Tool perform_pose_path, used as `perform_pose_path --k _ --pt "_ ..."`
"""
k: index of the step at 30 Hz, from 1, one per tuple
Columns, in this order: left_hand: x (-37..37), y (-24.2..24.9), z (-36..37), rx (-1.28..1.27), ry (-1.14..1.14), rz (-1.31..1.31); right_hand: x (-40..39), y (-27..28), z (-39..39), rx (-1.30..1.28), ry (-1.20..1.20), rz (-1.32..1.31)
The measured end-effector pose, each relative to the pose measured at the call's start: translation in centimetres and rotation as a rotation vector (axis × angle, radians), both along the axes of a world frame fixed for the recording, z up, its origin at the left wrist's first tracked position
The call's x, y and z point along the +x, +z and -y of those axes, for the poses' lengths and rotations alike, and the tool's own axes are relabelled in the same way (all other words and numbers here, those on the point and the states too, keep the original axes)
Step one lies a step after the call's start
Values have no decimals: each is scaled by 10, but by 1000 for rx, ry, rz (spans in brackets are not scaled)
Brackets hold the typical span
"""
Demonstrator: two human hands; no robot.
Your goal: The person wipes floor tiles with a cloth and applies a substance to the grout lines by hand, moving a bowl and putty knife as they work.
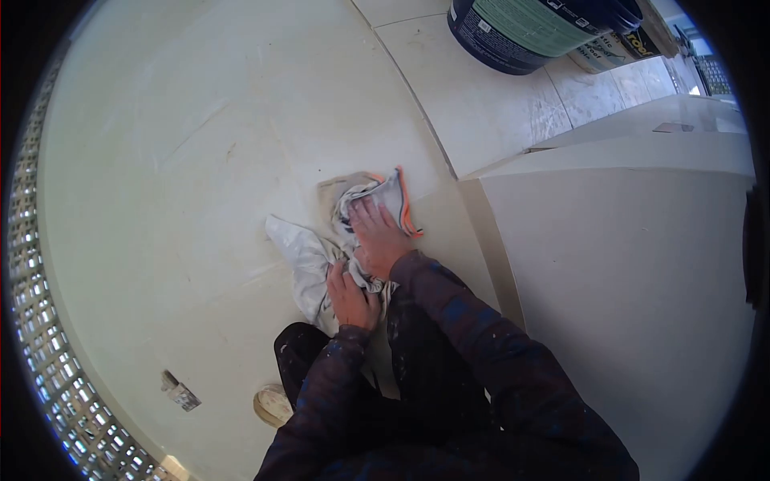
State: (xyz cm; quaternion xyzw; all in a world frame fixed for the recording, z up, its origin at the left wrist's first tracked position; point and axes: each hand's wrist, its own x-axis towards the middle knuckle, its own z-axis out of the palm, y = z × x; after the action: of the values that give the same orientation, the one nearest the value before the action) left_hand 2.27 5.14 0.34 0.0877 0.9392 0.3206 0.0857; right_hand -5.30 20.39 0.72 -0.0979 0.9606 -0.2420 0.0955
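A crumpled white cloth (297, 248) lies on the pale floor, partly between my knees. My left hand (351, 298) rests on its right part, fingers pointing forward and slightly bent around the fabric. Just ahead and to the right, my right hand (377, 234) presses down on a greyish cloth with an orange edge (395, 196), its fingers laid over the bunched folds. The two cloths meet between my hands. Both hands are close together, near the floor.
A dark bucket with a green label (513, 36) stands at the upper right, beside another container (609, 52). A white wall (626, 240) rises on the right. A scraper-like tool (180, 391) lies lower left, near my shoe (273, 405). A woven lattice (48, 345) edges the left.
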Motion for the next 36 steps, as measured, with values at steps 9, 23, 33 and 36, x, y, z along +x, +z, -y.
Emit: perform_pose_path --k 9,23,33,36 --pt "-127 14 168 -202 374 -281 15 -2 -32 207 -307 57" --pt "-148 -54 135 -448 650 -449 19 10 45 293 -453 179" --pt "-148 -61 143 -454 628 -443 9 1 94 305 -605 42" --pt "-145 -61 141 -459 641 -424 6 18 37 -100 -588 399"
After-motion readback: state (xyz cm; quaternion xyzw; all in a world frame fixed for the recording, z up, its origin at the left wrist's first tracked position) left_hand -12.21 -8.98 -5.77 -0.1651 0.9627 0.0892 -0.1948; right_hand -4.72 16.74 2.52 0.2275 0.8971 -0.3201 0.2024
